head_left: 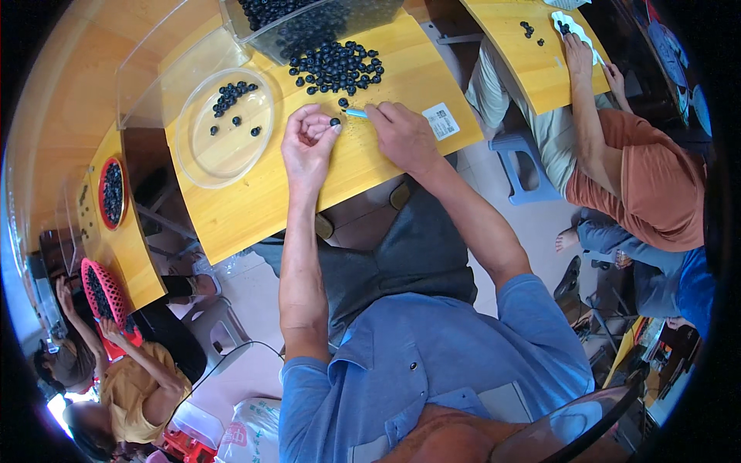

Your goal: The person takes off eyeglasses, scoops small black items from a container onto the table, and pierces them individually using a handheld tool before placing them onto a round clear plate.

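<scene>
Between thumb and fingers, my left hand (306, 148) pinches a small dark round bead-like ball (335, 122). My right hand (403, 136) is closed around a slim light-blue tool (356, 113), its tip pointing left toward the ball; the tip is too small to make out. Just beyond the tool lies a single loose ball (343, 102). Farther off, a pile of the same dark balls (337, 65) spreads over the yellow wooden table (255, 220). To the left of my left hand sits a clear round dish (183, 158) with several balls inside.
A clear plastic box (390, 17) full of dark balls stands at the table's far side. A white printed label (441, 121) lies by the right edge. Other people work at tables left and right, with a red basket (104, 289) and a blue stool (525, 166) nearby.
</scene>
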The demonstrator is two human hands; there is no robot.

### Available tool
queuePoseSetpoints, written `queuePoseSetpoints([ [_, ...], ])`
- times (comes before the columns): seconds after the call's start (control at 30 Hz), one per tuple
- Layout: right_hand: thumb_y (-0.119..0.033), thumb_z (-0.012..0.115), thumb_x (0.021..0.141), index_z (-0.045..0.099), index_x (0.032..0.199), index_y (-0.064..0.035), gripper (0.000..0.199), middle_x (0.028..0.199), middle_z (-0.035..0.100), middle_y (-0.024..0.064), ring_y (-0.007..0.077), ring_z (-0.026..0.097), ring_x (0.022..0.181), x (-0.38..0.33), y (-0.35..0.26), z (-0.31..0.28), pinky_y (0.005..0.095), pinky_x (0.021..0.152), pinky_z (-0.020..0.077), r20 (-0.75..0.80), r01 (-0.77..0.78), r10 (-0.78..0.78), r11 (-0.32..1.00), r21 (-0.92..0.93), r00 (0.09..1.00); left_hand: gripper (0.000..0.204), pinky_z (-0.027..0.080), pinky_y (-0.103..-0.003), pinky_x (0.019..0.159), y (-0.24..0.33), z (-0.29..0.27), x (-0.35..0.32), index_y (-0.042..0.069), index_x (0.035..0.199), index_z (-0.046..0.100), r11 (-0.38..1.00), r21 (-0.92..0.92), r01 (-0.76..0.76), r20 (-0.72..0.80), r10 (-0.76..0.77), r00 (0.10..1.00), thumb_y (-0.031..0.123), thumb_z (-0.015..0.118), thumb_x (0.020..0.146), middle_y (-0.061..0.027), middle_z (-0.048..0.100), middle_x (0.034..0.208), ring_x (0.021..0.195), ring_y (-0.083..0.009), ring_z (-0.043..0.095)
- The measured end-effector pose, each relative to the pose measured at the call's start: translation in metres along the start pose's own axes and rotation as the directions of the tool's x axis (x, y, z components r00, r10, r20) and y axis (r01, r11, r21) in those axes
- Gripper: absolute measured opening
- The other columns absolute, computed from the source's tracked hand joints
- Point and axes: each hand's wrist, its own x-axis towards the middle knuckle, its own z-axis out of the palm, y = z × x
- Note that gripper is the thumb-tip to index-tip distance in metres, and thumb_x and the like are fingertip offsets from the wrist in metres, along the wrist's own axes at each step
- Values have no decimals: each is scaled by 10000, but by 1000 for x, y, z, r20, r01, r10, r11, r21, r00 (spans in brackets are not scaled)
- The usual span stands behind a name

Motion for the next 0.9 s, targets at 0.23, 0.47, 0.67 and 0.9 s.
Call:
queuePoseSetpoints([
  [0.23, -105, 618, 825, 683, 1063, -36, 256, 855, 601, 56, 211, 665, 808, 1, -1, 4, 350, 665, 555, -27, -4, 4, 1000, 10, 1000, 212, 502, -207, 816, -2, -3, -1, -11, 1094, 726, 984, 146, -103, -35, 109, 993, -66, 732, 889, -44, 656, 1087, 893, -73, 618],
  [0.47, -16, 636, 806, 695, 1081, -48, 284, 848, 603, 63, 235, 668, 813, -2, 0, 2, 362, 675, 555, 5, -32, 32, 999, 23, 999, 130, 516, -241, 796, -3, -8, -4, 0, 993, 736, 954, 202, -223, -70, 241, 968, -55, 744, 876, -69, 662, 1074, 920, -107, 628],
  [0.67, -55, 636, 815, 695, 1049, -49, 241, 853, 602, 56, 230, 654, 782, 1, 0, 3, 376, 641, 550, -36, -7, 8, 999, 46, 999, 146, 536, -341, 826, 49, -53, 9, 28, 913, 719, 625, 707, -331, -121, 568, 814, -94, 688, 840, -123, 685, 1062, 954, -249, 666],
  [0.9, -63, 642, 826, 694, 1036, -47, 217, 850, 602, 58, 227, 656, 777, 2, 2, 5, 372, 633, 552, -22, -7, 7, 1000, 8, 1000, 153, 513, -395, 820, 102, -49, -28, 30, 844, 614, 637, 606, -476, 11, 592, 806, -84, 513, 841, -162, 706, 1002, 937, -321, 668],
])
